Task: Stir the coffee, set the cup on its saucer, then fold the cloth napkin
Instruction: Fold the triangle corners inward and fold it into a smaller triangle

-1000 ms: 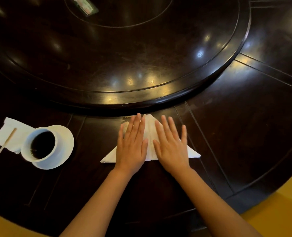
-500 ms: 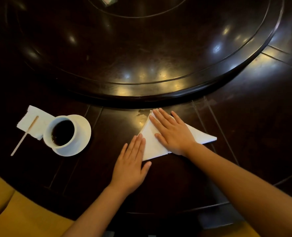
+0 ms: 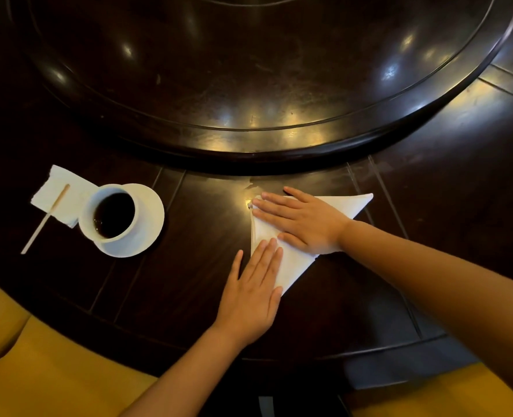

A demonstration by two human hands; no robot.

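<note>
Dark wood formed the table (image 3: 189,281), where the white cloth napkin (image 3: 291,266) lay as a folded triangle under the flat, straight-fingered right hand (image 3: 306,224) and left hand (image 3: 253,293), right of the cup (image 3: 111,216) on its saucer (image 3: 150,224).

Bench (image 3: 195,284): very dark brown, glossy, with thin pale inlaid lines and yellowish light spots. Raised round centre (image 3: 264,70): same dark brown, ringed by fine grooves. Cloth napkin (image 3: 291,266): plain white. Cup (image 3: 129,233) and saucer (image 3: 150,212): white; coffee (image 3: 114,215) near black. Paper napkin (image 3: 65,197): white. Stir stick (image 3: 44,219): pale tan. Seat (image 3: 38,371): mustard yellow.
</note>
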